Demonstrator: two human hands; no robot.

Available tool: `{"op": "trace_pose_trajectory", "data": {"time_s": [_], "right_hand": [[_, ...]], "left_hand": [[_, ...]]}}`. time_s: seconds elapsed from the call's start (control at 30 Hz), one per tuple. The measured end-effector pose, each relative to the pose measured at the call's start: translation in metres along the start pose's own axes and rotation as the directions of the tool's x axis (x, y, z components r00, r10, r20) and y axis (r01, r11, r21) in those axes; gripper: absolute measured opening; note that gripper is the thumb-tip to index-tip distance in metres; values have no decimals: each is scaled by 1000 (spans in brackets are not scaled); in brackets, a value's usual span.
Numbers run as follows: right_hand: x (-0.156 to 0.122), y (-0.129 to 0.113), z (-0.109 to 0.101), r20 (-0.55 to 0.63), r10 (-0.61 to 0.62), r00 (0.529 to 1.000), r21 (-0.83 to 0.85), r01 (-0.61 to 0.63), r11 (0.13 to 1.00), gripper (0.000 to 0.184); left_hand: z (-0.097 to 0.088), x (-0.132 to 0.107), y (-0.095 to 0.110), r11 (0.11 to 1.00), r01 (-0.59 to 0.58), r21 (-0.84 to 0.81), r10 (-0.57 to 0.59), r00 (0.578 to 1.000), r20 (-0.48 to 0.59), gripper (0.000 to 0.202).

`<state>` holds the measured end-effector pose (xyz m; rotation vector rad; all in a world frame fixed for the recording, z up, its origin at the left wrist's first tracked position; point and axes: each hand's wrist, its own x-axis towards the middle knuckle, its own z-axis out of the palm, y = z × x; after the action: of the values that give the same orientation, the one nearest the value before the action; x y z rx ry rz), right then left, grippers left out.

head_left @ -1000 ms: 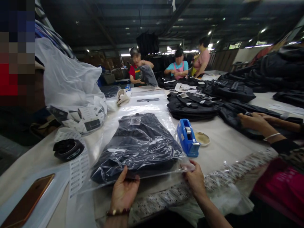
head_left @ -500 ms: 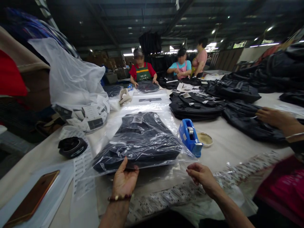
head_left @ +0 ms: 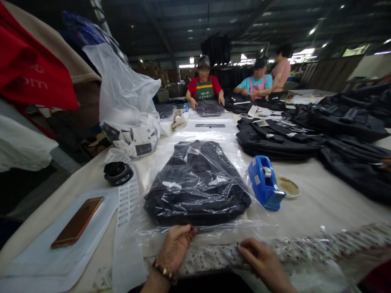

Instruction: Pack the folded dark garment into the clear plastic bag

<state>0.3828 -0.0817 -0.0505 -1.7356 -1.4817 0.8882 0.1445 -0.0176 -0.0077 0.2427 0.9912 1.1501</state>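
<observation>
Bagged garment (head_left: 197, 183) sits mid-tabletop (head_left: 320, 199), tape dispenser (head_left: 265, 183) at its 3 o'clock. Vs 0.5 s ago, both hands dropped to its near flap (head_left: 220, 232): left hand (head_left: 175, 249) curled, pinching it at 6 o'clock; right hand (head_left: 260, 257) flat, open, at 5.

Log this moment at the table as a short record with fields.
Left hand: grips near edge of the clear plastic bag
Right hand: lies on the bag's near flap
Inside bag: dark folded garment
Right of bag: blue tape dispenser, small dish
Left of bag: label sheet, phone
Far end: three people at the table
</observation>
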Motion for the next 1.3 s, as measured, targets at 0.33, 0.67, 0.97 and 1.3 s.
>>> {"op": "trace_pose_trajectory", "data": {"time_s": [0.33,0.67,0.97,1.3], "right_hand": [[26,-13,65,-15,-750,661,-613,586,529,33],[23,-16,64,54,-705,707,-489,634,599,26],[33,-19,66,-6,-779,627,-402,712,576,27],[3,-34,51,-20,-860,510,-447,765,464,22]], "left_hand": [[25,3,8,954,83,-289,-110,991,-79,9],[36,5,16,945,70,-321,-105,990,-95,7],[42,5,13,961,25,-274,-75,982,-175,13],[3,1,-15,995,74,74,-55,971,-233,25]]}}
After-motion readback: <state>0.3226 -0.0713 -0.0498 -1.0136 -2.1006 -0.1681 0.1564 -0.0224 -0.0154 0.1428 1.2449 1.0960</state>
